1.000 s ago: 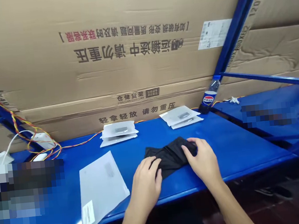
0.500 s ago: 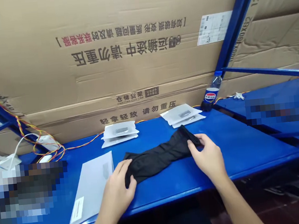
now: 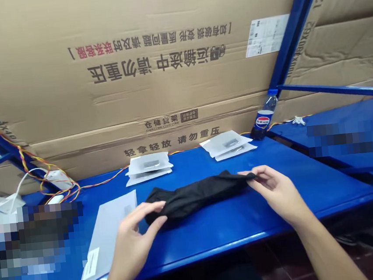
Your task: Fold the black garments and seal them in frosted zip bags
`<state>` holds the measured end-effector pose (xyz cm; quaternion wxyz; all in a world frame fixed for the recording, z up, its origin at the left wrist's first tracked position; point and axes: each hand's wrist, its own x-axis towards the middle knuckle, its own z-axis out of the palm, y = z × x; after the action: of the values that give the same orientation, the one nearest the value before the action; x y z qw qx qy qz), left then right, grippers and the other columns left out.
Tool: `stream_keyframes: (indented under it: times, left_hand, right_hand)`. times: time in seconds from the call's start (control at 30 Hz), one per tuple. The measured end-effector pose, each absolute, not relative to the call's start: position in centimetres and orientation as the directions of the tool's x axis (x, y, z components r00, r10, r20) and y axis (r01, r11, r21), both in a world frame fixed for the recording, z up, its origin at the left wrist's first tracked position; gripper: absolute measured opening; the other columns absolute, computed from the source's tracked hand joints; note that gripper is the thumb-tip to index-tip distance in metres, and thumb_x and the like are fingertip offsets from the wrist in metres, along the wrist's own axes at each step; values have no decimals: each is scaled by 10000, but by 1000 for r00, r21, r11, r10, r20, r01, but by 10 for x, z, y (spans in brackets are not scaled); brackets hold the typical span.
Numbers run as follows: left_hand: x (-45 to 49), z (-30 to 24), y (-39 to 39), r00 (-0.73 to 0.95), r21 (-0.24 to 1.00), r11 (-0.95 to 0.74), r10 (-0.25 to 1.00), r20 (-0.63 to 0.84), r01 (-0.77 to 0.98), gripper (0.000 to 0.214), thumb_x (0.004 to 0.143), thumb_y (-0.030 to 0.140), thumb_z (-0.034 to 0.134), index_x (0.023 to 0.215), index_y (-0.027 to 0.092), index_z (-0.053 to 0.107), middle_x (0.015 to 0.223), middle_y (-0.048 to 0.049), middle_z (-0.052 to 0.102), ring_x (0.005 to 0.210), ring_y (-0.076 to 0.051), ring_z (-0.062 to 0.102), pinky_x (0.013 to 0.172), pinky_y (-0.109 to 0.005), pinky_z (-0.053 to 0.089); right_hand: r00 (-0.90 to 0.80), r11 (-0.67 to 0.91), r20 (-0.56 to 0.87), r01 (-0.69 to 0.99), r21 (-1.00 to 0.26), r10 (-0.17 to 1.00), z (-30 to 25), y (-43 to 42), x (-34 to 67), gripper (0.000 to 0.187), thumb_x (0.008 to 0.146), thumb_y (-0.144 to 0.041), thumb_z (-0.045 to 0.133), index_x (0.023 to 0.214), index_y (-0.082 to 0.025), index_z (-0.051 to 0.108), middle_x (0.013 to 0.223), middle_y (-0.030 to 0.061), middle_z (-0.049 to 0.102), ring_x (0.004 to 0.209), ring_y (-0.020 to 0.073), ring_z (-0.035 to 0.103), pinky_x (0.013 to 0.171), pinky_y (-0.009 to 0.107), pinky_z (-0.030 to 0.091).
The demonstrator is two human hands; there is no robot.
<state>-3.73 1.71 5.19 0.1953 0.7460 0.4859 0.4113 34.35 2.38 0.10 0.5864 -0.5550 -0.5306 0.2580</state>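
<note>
Presently, a black cloth (image 3: 195, 197) lies lengthwise near the middle of the blue surface (image 3: 291, 165), closer to the front edge than the back, bunched and creased, its long axis roughly parallel to that edge. Fabric type not determinable.

Right hand (image 3: 279, 190): thumb and fingers (image 3: 258, 172) pinch the cloth's right end, grasping a thin fold of it. Left hand (image 3: 135, 241): fingers (image 3: 153, 207) open and extended, not clenched, tips at the cloth's left end. Contact there cannot be confirmed from this view.

Under and beside the left hand, a white mailer (image 3: 106, 235) lies flat toward the front-left edge, just left of the cloth, with a label (image 3: 91, 267) at its near corner. Along the back edge stand two stacks of white packets (image 3: 148, 168) (image 3: 227, 147), well apart from the cloth. A Pepsi bottle (image 3: 263, 117) stands at the back-right corner. Red-and-yellow wires (image 3: 101, 183) run along the back edge to a white adapter (image 3: 58, 180) at the left end. A pixelated patch (image 3: 34, 242) at the front-left hides whatever lies there.

Behind the surface rises a printed carton (image 3: 155, 94), held by a blue upright (image 3: 294, 28).
</note>
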Motion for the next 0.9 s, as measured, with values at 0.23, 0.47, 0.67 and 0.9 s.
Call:
stream_keyframes:
  times: [0.23, 0.47, 0.67, 0.9]
  left_hand:
    - [-48, 59, -20, 433, 595, -535, 842, 321, 599, 115, 948, 353, 720, 981, 384, 826, 989, 1, 837, 907, -249, 802, 842, -371, 685]
    - [-2, 52, 59, 573, 337, -678, 734, 364, 654, 170, 943, 261, 739, 1108, 255, 781, 1155, -65, 810, 1076, -275, 763, 962, -413, 634]
    - [-9, 34, 58, 655, 214, -735, 674, 343, 644, 212, 1049, 246, 569, 1064, 217, 778, 1103, -84, 812, 1036, -266, 758, 919, -395, 617]
    - [-16, 84, 107, 549, 632, -449, 834, 44, 631, 331, 982, 472, 602, 944, 209, 800, 967, -53, 817, 887, -229, 731, 838, -318, 567]
  right_hand:
    - [40, 231, 294, 521, -822, 955, -7, -17, 373, 387, 963, -540, 594, 784, -269, 805, 1044, 126, 812, 1101, 349, 761, 980, 497, 621]
    - [-138, 371, 379, 657, -656, 915, 14, 31, 341, 290, 945, -392, 664, 1170, -269, 798, 1279, 98, 773, 1235, 315, 710, 1122, 513, 553]
    - [-233, 448, 413, 696, -561, 880, 3, 22, 333, 238, 1022, -305, 567, 1084, -249, 790, 1130, 109, 789, 1102, 288, 737, 999, 473, 611]
    - [-177, 357, 319, 626, -693, 931, 35, 76, 327, 298, 1007, -438, 567, 1087, -242, 778, 1054, 87, 789, 975, 274, 729, 874, 406, 582]
